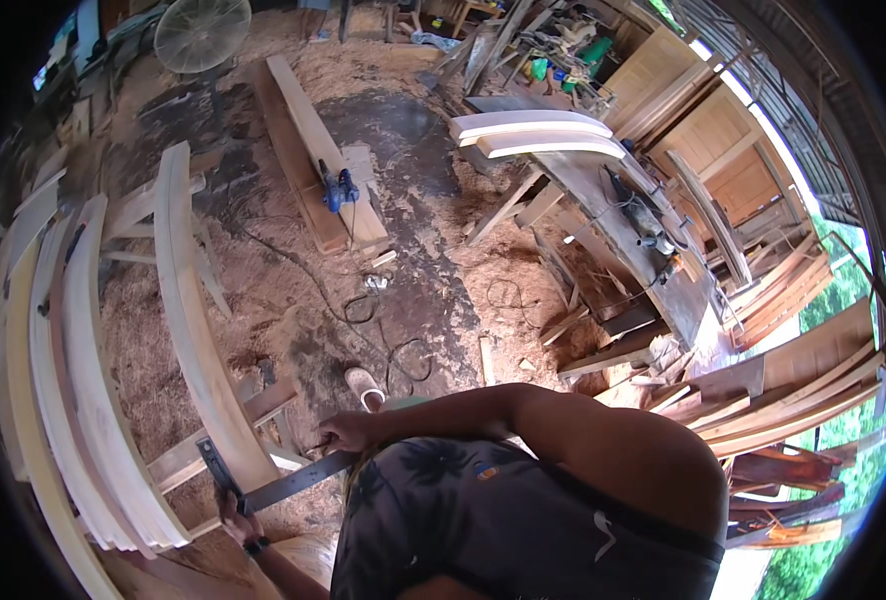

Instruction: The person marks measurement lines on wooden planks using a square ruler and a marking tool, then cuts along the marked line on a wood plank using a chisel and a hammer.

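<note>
To the left of the left grip, pale curved boards (87,335) lie side by side. The left grip (238,518) clasps a metal carpenter's square (298,483) near its corner; one arm runs rightward. The curved timber (195,320) ends just ahead of this nearer grip, its long axis stretching forward and slightly left. Rightward, the right grip (348,431) is curled; whether around anything, I cannot tell.

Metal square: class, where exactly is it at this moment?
In the head view, the metal square is at lower left, by the near end of the curved wooden beam, with its corner at the left hand.
</note>
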Demonstrator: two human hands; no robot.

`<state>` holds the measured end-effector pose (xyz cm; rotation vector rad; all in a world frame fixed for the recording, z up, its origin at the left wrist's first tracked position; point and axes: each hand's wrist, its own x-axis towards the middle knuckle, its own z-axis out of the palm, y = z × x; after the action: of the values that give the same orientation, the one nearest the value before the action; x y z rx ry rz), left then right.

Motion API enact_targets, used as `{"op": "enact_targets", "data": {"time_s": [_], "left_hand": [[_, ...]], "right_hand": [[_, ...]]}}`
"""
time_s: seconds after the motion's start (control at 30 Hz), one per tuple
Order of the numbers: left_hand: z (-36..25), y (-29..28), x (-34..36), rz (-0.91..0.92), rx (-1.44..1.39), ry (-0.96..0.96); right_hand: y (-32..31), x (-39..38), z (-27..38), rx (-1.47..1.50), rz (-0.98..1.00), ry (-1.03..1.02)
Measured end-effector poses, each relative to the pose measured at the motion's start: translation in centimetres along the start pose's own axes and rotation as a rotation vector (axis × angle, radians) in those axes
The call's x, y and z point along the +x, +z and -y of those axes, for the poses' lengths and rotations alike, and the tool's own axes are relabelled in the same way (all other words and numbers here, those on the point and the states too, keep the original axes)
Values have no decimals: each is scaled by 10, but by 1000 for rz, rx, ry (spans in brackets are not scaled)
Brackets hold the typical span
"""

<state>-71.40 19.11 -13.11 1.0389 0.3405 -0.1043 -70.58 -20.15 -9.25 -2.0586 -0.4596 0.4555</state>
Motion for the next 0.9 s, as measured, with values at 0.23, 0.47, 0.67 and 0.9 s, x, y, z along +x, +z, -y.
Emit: {"op": "enact_targets", "data": {"time_s": [0.23,0.47,0.67,0.9], "left_hand": [[8,-21,-1,-85,17,-9],[8,-17,0,-60,11,-3],[9,-15,-5,-60,-21,5],[8,-12,7,-97,20,32]], "right_hand": [[-2,1,8,-1,58,-18],[-3,-3,-7,-36,28,-61],[-11,-8,6,-59,80,18],[-12,-4,-8,-11,52,28]]}}
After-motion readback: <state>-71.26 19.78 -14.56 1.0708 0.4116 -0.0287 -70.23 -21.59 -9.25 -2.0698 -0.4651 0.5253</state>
